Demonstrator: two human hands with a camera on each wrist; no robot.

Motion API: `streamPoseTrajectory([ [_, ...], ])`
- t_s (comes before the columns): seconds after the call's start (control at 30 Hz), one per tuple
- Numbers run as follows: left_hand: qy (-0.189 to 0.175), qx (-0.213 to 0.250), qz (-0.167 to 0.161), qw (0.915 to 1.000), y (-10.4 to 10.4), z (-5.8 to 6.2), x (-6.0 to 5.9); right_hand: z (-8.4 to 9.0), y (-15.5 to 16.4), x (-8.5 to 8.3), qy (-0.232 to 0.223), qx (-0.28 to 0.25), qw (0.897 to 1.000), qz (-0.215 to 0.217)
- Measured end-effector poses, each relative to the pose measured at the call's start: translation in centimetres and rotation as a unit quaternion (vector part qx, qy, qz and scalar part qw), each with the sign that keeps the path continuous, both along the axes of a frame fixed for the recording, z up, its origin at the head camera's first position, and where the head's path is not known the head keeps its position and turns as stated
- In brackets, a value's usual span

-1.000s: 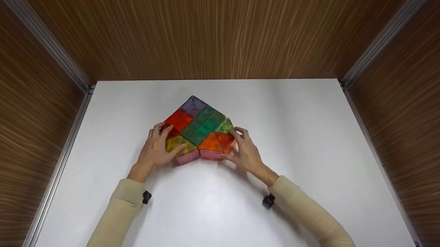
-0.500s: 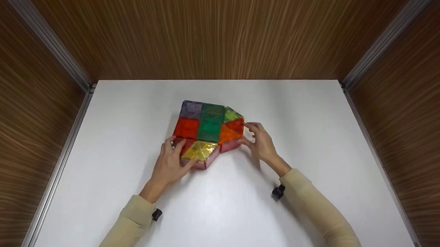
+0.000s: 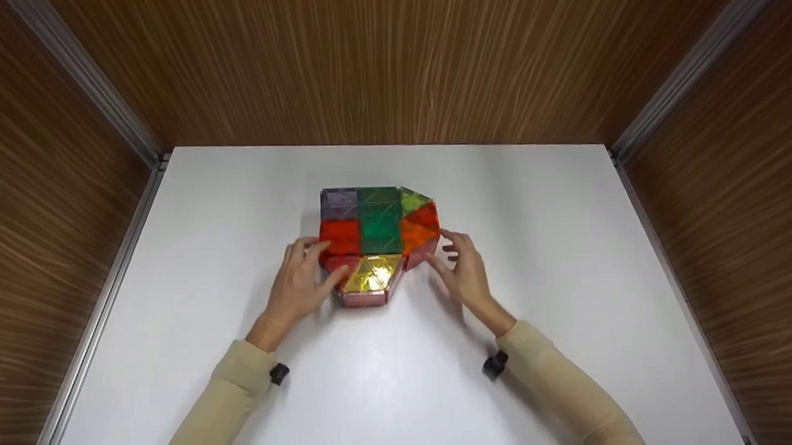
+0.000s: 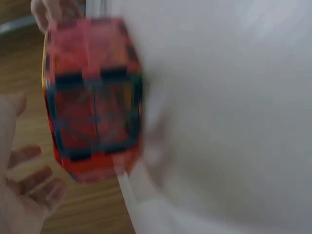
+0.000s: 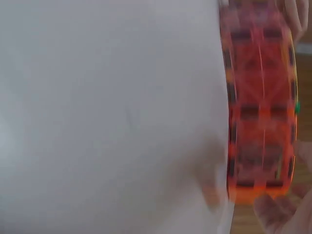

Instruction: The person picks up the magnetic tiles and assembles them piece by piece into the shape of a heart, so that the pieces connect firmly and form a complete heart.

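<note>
A low build of translucent magnetic tiles (image 3: pixel 380 233) lies on the white table in the head view, with purple, green, red, orange and yellow tops and pink sides. At its left side, my left hand (image 3: pixel 296 282) has its fingertips by the red tiles (image 3: pixel 339 236) and its thumb over the darker red part. My right hand (image 3: pixel 467 269) is at the right end, index finger and thumb close against the orange tiles (image 3: pixel 417 236). Both wrist views are blurred; in the left one, the fingers (image 4: pixel 36 187) look spread and apart from the tile wall (image 4: pixel 95 117).
The white table (image 3: pixel 388 381) is bounded by a wood-grain panel (image 3: pixel 364 65) at the back and similar side panels (image 3: pixel 59 195) in metal frames. A small black device (image 3: pixel 496 364) hangs at the right wrist, another (image 3: pixel 279 373) at the left.
The tile build has turned clockwise between my hands, from a diamond-like angle to nearly square with the table, and shifted slightly right. Both hands have moved right, and the left thumb has left the yellow tiles.
</note>
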State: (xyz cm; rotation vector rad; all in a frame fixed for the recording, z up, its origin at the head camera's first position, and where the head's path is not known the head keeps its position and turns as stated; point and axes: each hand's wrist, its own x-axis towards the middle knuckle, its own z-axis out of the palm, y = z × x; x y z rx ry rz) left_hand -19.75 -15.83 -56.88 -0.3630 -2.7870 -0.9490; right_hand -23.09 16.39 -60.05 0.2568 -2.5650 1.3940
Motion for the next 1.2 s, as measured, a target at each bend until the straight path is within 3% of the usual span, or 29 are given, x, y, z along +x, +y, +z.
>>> streamPoseTrajectory([
  [0.13, -0.023, 0.01, -0.021, 0.9995, -2.0, 0.3, -3.3, -0.1, -2.2, 3.0, -0.014, -0.051, 0.999, -0.011],
  [0.27, -0.033, 0.014, -0.026, 0.999, -3.1, 0.1, -6.2, -0.2, -4.3, 5.2, -0.033, -0.083, 0.996, 0.005],
  [0.43, -0.049, -0.001, -0.044, 0.9979, -3.3, -0.7, -7.8, -0.2, -5.9, 5.7, -0.05, -0.093, 0.994, 0.007],
  [0.73, -0.028, -0.008, -0.047, 0.9985, -2.8, -1.6, -7.1, -0.3, -6.3, 4.3, -0.087, -0.115, 0.989, -0.021],
  [1.03, -0.034, -0.031, -0.014, 0.9988, -1.4, -1.7, -4.2, -0.7, -5.0, 1.2, -0.094, -0.084, 0.992, -0.012],
  [1.2, -0.017, -0.041, -0.013, 0.9989, -0.7, -1.6, -2.9, -0.5, -4.0, -0.9, -0.089, -0.082, 0.993, 0.003],
])
